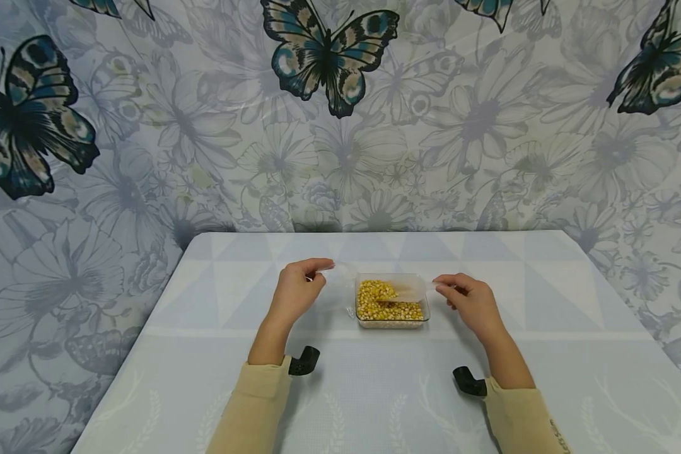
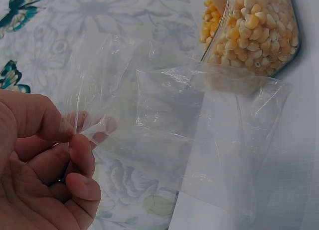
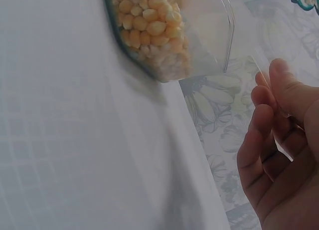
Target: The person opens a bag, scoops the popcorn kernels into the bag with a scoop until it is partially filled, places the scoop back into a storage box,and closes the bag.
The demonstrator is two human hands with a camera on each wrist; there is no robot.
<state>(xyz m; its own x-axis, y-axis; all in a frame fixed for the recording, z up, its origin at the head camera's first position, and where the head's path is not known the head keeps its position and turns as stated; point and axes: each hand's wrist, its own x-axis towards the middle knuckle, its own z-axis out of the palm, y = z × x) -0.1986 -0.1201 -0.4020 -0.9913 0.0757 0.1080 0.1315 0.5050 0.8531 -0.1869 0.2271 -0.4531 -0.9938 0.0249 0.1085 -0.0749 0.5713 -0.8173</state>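
Note:
A glass container (image 1: 394, 325) of yellow corn kernels (image 1: 374, 306) stands on the table between the two hands. The left hand (image 1: 297, 289), to the container's left, pinches crinkled clear plastic film (image 2: 169, 105) between thumb and fingers. From those fingertips the film hangs toward the container and overlaps its near side in the left wrist view. At the right, the right hand (image 1: 472, 304) pinches a thin clear plastic edge (image 3: 260, 65) between thumb and forefinger, its other fingers loosely curled. A translucent panel (image 1: 410, 289) covers the back right of the kernels in the head view.
The pale table (image 1: 374, 391) has a triangle pattern toward its back edge. Behind it hangs a cloth (image 1: 374, 164) printed with flowers and butterflies. Black wrist mounts (image 1: 304, 361) stick out inward from both beige sleeves.

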